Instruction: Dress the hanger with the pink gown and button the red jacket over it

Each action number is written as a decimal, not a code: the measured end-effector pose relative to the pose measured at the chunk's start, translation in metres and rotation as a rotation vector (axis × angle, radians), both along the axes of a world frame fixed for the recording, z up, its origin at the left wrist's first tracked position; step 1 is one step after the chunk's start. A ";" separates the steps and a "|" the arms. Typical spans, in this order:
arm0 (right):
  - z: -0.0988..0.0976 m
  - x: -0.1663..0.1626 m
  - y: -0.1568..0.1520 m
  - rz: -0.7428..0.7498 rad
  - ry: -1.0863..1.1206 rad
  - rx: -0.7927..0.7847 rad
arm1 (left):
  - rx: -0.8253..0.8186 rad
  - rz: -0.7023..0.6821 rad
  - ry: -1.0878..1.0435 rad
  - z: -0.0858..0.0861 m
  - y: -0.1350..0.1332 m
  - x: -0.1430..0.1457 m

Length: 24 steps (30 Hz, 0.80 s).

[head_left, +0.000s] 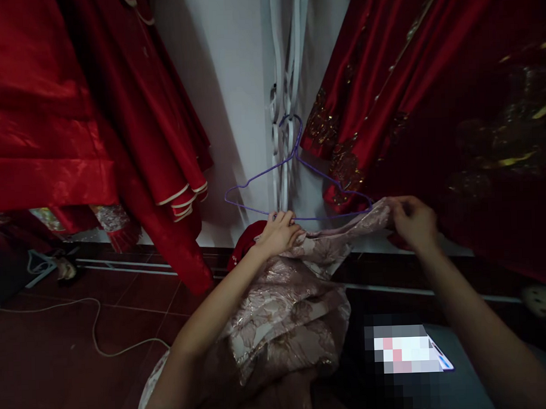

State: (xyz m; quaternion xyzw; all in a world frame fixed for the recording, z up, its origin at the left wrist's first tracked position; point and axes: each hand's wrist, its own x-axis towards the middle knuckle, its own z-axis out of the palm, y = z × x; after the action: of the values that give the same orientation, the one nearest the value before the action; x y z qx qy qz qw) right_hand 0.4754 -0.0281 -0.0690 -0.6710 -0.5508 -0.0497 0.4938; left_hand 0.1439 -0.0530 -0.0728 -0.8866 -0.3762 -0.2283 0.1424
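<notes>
A purple wire hanger (258,174) hangs by its hook from a pale ornate metal strip on the wall. Below it is a pinkish brocade garment (290,311) with a shiny floral pattern, bunched up over the lap. My left hand (279,233) is closed on the garment's upper edge, close under the hanger's bottom bar. Farther right, my right hand (414,222) pinches the end of the garment's stretched edge, beside the hanger's right corner. That edge overlaps the right corner of the hanger; whether it is around the wire I cannot tell.
Red garments (50,117) hang on the left, and red ones with gold embroidery (430,103) on the right. A lit screen, partly blurred out, lies at lower right. Along the tiled floor runs a pale cable (97,324). Metal rails (127,266) stand low by the wall.
</notes>
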 end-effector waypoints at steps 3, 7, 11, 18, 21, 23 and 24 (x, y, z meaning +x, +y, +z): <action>-0.001 0.011 0.003 0.007 0.038 0.045 | 0.023 0.021 0.016 0.003 -0.002 0.001; 0.001 0.010 0.002 0.057 0.043 0.074 | 0.028 0.033 0.032 0.003 -0.001 0.002; 0.009 -0.002 0.002 0.118 0.060 0.133 | 0.026 0.019 0.044 0.002 -0.001 0.002; 0.058 -0.073 0.007 0.235 -0.135 0.169 | -0.026 -0.044 0.023 0.004 -0.007 0.016; 0.065 -0.095 0.010 0.248 -0.191 0.140 | -0.057 -0.053 -0.063 0.003 -0.007 0.022; 0.062 -0.099 0.013 0.262 -0.221 0.140 | -0.081 -0.092 -0.174 0.004 -0.003 0.018; 0.060 -0.098 0.014 0.274 -0.234 0.143 | -0.099 -0.122 -0.247 0.005 0.000 0.013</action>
State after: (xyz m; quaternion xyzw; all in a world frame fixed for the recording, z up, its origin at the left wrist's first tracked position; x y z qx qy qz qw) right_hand 0.3771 -0.0144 -0.0090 -0.5424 -0.6859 -0.0987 0.4750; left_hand 0.1569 -0.0530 -0.0677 -0.8788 -0.3471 -0.3253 0.0371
